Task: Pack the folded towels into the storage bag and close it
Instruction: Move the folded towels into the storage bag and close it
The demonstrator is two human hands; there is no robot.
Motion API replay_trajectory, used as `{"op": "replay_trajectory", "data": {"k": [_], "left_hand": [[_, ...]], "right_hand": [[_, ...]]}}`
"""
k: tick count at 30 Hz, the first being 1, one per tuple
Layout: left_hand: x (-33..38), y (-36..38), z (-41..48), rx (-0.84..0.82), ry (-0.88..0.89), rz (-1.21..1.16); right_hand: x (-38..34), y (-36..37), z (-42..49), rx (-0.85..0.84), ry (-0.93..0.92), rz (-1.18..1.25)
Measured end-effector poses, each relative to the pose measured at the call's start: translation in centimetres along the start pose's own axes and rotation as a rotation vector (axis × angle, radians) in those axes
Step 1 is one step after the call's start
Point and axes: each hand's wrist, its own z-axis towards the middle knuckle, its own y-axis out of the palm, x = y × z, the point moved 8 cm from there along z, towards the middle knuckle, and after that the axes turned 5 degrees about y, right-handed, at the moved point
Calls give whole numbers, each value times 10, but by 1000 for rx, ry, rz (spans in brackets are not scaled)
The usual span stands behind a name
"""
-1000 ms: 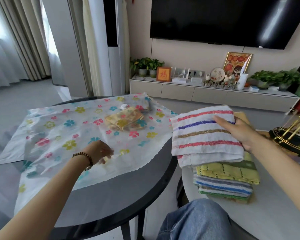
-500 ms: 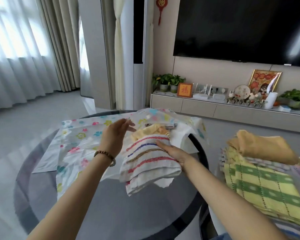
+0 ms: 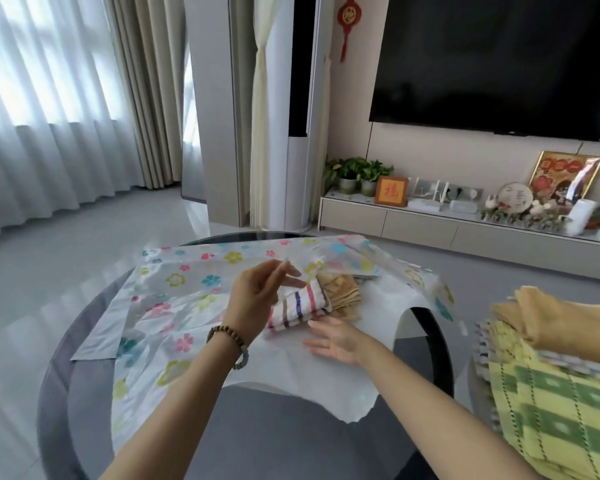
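The flower-printed storage bag lies flat on the round dark table, its mouth facing right. My left hand pinches the bag's thin top layer and holds it up. Inside the mouth lies a white towel with coloured stripes, pressed against a yellow towel further in. My right hand rests flat on the bag's white lower layer, just in front of the striped towel, fingers apart and holding nothing. To the right stands the stack of folded towels, with a yellow-green checked one and an orange one on top.
The bag's lower layer hangs over the table's right rim. The towel stack sits on a separate surface at the right. A low TV cabinet with plants and frames runs along the far wall. Curtains hang at the left.
The striped towel has gone from the stack into the bag's mouth beside the yellow towel. My right hand has let go of it and now lies flat. My left hand holds the bag's top layer lower.
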Motion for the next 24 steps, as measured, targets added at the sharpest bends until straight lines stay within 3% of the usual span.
{"op": "replay_trajectory", "data": {"k": [6, 9, 15, 18, 21, 24], "left_hand": [[1, 42, -5, 1, -28, -114], [2, 82, -6, -47, -46, -153], [-5, 162, -22, -124, -52, -20], [-7, 184, -31, -160, -3, 107], [-13, 202, -39, -204, -12, 126], [-20, 214, -44, -227, -31, 165]], "right_hand": [[-4, -65, -98, -154, -41, -195], [-9, -116, -152, -136, -95, -209], [-17, -234, -240, 233, -289, -174], [-13, -287, -276, 500, -353, -323], [4, -334, -294, 683, -279, -491], [23, -359, -295, 700, -150, -597]]}}
